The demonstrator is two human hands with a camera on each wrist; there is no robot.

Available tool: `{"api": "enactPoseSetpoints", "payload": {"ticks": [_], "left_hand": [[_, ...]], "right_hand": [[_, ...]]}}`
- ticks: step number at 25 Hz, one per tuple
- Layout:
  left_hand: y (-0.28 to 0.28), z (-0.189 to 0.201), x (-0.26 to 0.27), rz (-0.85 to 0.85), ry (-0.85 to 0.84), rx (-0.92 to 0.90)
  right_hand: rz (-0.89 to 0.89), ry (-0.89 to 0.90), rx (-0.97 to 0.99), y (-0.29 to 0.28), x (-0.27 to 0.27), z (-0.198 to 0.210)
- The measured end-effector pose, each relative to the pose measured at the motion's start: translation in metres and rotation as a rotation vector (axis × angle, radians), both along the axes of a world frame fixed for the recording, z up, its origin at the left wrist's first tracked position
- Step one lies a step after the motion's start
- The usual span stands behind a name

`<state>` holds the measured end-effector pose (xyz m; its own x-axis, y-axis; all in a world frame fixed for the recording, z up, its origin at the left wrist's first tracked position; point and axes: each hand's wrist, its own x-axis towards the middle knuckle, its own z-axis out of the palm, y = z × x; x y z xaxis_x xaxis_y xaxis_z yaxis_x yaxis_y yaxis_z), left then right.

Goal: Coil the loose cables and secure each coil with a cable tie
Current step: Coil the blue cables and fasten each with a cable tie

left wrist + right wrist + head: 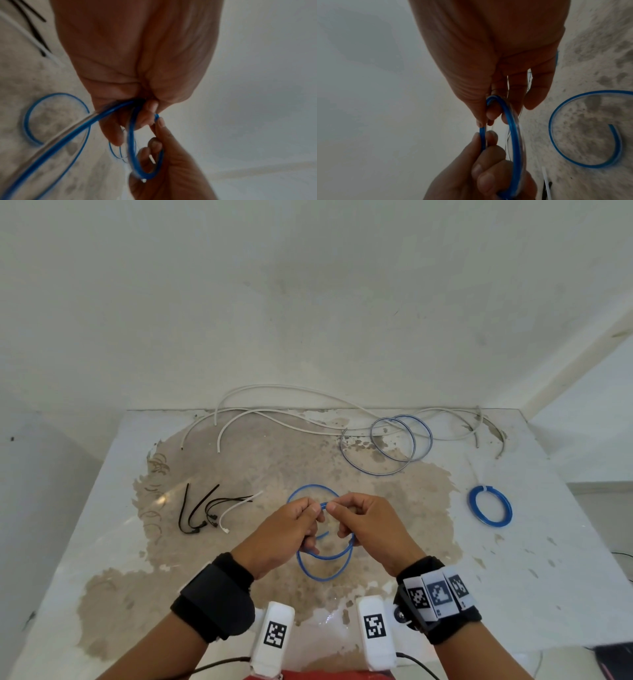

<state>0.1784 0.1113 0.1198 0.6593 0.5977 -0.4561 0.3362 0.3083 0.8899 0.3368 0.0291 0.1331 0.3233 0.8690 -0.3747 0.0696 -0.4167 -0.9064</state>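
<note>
Fingers (305, 506) of my left hand (284, 529) are curled and pinch the blue cable (325, 559) near its end, above the middle of the tabletop (548, 559); its loops hang below and between my hands. Left of that hand, toward the left edge, lie the cable ties (205, 510), several black and one white. Just right of the pinch, my right hand (366, 525) clamps thumb and forefinger on the same blue cable, with a loop passing round its lower fingers. Along the far edge lie loose white cables (274, 419), and to their right a loose blue coil (390, 445). Near the right edge rests a tied blue coil (490, 510), bound with a white tie.
</note>
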Motion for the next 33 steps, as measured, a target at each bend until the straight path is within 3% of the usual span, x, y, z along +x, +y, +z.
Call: {"api": "enactPoseSetpoints", "payload": {"ticks": [3,6,7,10,11,13,14,16,19,21,26,33], "left_hand": [[0.001,0.0,0.003,0.094,-0.109,-0.17],[0.009,0.008,0.01,0.397,-0.364,-0.286],[0.012,0.012,0.014,0.466,-0.433,-0.321],[0.018,0.03,0.027,0.567,-0.584,-0.411],[0.018,0.034,0.031,0.57,-0.607,-0.436],[0.014,0.039,0.038,0.546,-0.592,-0.432],[0.011,0.04,0.04,0.538,-0.57,-0.414],[0.004,0.04,0.042,0.522,-0.531,-0.391],[-0.003,0.04,0.045,0.427,-0.441,-0.375],[-0.005,0.041,0.046,0.356,-0.373,-0.35],[-0.009,0.046,0.046,0.193,-0.236,-0.268],[-0.012,0.046,0.042,0.048,-0.137,-0.06]], "right_hand": [[-0.025,0.02,0.006,-0.002,-0.002,-0.001],[-0.205,-0.024,-0.054,-0.007,-0.002,0.003],[-0.194,-0.004,-0.127,-0.012,-0.002,0.006],[0.099,0.176,-0.342,-0.023,-0.007,0.015],[0.049,0.312,-0.299,-0.024,-0.009,0.013],[-0.353,0.664,-0.065,-0.019,-0.003,0.013],[-0.527,0.754,0.059,-0.016,0.003,0.015],[-0.593,0.645,0.158,-0.016,0.013,0.02],[-0.411,0.233,0.19,-0.023,0.017,0.028],[-0.346,0.12,0.189,-0.028,0.018,0.032],[-0.207,0.075,0.154,-0.039,0.023,0.039],[-0.016,0.148,0.084,-0.05,0.03,0.044]]}}
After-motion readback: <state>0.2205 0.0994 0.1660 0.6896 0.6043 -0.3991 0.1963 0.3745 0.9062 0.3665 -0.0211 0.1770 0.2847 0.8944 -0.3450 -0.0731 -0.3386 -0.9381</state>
